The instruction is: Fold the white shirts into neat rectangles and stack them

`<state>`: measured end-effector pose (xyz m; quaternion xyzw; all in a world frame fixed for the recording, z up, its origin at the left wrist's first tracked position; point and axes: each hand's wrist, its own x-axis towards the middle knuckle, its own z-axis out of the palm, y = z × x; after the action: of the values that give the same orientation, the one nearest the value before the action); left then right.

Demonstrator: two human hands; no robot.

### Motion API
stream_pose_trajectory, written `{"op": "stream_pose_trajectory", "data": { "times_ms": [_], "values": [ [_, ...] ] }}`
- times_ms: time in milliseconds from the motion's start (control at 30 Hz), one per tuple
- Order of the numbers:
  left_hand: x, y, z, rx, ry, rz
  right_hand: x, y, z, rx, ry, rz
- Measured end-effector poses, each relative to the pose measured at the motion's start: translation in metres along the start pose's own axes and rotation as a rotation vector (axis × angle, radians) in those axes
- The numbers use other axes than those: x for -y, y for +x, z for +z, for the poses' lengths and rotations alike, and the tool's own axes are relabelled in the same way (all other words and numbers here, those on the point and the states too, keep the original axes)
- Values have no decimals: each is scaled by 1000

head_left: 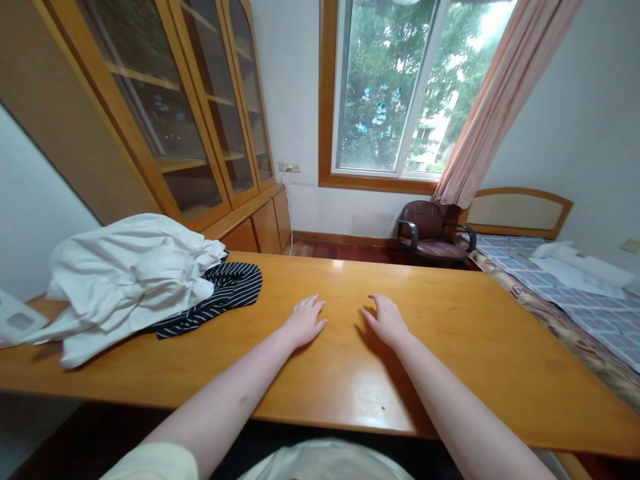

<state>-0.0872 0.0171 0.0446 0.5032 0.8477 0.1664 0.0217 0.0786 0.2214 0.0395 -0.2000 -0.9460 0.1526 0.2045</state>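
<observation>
My left hand is over the middle of the wooden table, palm down, fingers spread and holding nothing. To its right, my right hand hovers just above the tabletop with its fingers apart and loosely curved, also holding nothing. A crumpled heap of white cloth lies on the left part of the table. Black fabric with white stripes sticks out from under it, and this is the item nearest my left hand, a short way off.
A white plastic object stands at the table's left end. Behind rises a glass-door cabinet. Beyond the far edge are a brown armchair and a window with a pink curtain. A bed runs along the right side.
</observation>
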Motion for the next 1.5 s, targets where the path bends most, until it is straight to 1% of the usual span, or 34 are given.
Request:
{"op": "stream_pose_trajectory", "data": {
  "times_ms": [67, 133, 200, 267, 333, 467, 567, 700, 867, 967, 1500],
  "values": [
    [0, 23, 4, -31, 9, -21, -3, 19, 18, -42, -3, 25],
    [-1, 37, 15, -116, 16, -42, -6, 29, 34, -85, 23, 45],
    [1, 44, 29, -184, 27, -37, -11, 31, 47, -112, 42, 23],
    [5, 47, 40, -219, 47, -5, -16, 31, 55, -101, 25, -7],
    [9, 50, 47, -213, 79, -14, -19, 31, 60, -67, -16, -6],
    [17, 59, 53, -106, 138, -172, -21, 35, 66, -14, -77, 38],
    [19, 65, 56, -42, 168, -198, -23, 38, 69, 28, -91, 57],
    [20, 67, 58, -1, 191, -214, -23, 40, 68, 76, -112, 86],
    [21, 70, 60, 43, 207, -217, -17, 44, 61, 230, -166, 149],
    [20, 70, 60, 53, 209, -209, -15, 45, 59, 285, -208, 172],
    [12, 68, 52, 92, 195, -238, -14, 46, 60, 315, -265, 181]
  ]
}}
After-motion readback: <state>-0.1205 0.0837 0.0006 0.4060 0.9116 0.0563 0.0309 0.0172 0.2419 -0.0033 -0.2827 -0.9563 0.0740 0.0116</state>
